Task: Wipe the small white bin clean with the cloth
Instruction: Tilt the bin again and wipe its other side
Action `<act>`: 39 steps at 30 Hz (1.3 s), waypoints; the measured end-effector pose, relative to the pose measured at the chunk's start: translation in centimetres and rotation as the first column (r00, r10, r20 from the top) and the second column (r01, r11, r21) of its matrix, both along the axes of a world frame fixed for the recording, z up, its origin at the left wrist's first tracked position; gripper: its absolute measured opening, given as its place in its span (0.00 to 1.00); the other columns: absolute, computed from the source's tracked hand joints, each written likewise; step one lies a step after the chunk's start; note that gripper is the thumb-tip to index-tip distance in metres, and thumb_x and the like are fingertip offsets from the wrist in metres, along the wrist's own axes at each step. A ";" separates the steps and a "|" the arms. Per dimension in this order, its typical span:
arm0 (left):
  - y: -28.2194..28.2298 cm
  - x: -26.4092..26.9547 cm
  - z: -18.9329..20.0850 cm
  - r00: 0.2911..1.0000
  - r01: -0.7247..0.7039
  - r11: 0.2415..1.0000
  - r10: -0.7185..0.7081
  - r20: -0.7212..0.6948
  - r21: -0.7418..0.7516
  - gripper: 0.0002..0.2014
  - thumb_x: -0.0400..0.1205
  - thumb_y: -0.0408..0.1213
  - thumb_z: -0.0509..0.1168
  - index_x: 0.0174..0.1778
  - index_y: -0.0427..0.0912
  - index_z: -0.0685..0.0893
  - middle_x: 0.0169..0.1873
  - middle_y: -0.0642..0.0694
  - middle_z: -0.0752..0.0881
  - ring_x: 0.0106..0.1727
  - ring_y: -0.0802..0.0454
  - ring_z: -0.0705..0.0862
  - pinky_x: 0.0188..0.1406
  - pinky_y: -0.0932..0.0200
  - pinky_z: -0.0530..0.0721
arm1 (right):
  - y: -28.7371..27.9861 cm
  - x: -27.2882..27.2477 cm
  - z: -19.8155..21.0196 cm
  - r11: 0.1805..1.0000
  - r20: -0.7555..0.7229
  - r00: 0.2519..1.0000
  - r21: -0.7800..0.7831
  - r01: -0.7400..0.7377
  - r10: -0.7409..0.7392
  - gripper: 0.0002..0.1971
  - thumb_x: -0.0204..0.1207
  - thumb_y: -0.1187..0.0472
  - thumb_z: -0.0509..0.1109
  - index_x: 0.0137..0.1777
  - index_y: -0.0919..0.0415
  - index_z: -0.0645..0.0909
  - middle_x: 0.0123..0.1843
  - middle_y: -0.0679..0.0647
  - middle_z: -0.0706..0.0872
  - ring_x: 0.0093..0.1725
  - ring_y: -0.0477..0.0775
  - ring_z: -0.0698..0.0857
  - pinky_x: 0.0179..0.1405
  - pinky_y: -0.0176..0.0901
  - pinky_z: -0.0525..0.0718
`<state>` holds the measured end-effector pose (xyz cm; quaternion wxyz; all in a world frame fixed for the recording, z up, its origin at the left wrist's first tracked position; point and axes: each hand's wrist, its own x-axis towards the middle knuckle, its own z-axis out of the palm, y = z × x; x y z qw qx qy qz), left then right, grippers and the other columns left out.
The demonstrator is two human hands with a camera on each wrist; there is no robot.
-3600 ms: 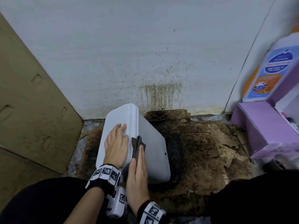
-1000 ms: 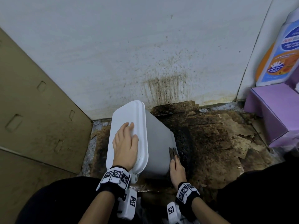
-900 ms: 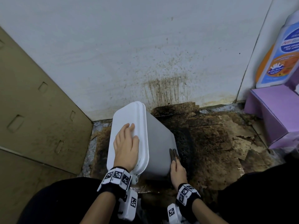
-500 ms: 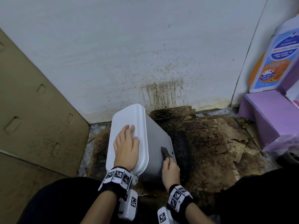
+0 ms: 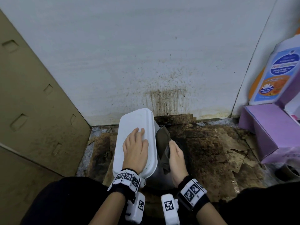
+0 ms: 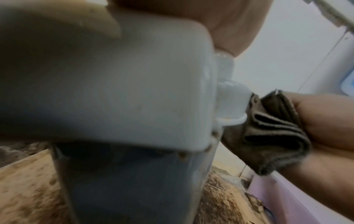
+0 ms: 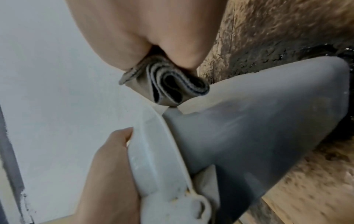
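The small white bin (image 5: 129,122) stands tilted on the floor near the wall, its lid closed. My left hand (image 5: 136,144) lies flat on the lid with straight fingers. My right hand (image 5: 175,149) grips a folded dark brown cloth (image 5: 162,138) and presses it against the bin's grey right side, just under the lid rim. In the right wrist view the cloth (image 7: 173,88) is bunched between thumb and fingers at the top edge of the bin wall (image 7: 258,133). The left wrist view shows the lid (image 6: 114,78) close up and the cloth (image 6: 268,136) beside its hinge.
Stained, peeling cardboard (image 5: 211,151) covers the floor to the bin's right. A dirty white wall (image 5: 165,98) rises right behind the bin. A brown cardboard panel (image 5: 32,111) closes the left side. A purple box (image 5: 267,132) and a large bottle (image 5: 276,75) stand at the right.
My right hand has carried the cloth from the bin's lower right corner up and forward along the side to under the lid rim. The left hand has stayed on the lid.
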<state>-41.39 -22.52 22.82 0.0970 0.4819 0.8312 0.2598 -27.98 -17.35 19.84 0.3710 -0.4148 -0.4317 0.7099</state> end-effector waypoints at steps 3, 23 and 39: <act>0.6 0.9 -0.1 1.000 0.007 1.000 -0.007 0.007 0.004 0.23 0.91 0.45 0.47 0.84 0.53 0.63 0.85 0.53 0.59 0.83 0.51 0.56 0.84 0.46 0.53 | 0.0 -0.4 -0.1 0.997 0.055 0.996 -0.009 -0.071 0.071 0.18 0.88 0.43 0.56 0.59 0.44 0.88 0.60 0.45 0.91 0.61 0.43 0.88 0.65 0.44 0.81; 1.7 1.3 1.2 0.935 -0.206 0.969 0.154 0.319 0.135 0.19 0.89 0.43 0.55 0.76 0.47 0.72 0.76 0.46 0.73 0.78 0.46 0.68 0.78 0.41 0.65 | 1.6 4.5 1.1 0.982 0.323 0.946 0.178 -0.062 0.002 0.23 0.90 0.49 0.55 0.84 0.44 0.64 0.71 0.42 0.78 0.68 0.45 0.79 0.69 0.45 0.78; -0.5 1.6 -2.2 0.835 -0.314 0.945 0.319 0.448 -0.088 0.27 0.84 0.65 0.54 0.51 0.42 0.76 0.56 0.41 0.82 0.59 0.39 0.82 0.58 0.48 0.79 | 0.6 3.4 -1.0 0.957 0.435 0.882 0.285 0.057 -0.182 0.24 0.89 0.45 0.52 0.84 0.43 0.64 0.74 0.50 0.76 0.74 0.55 0.73 0.75 0.63 0.74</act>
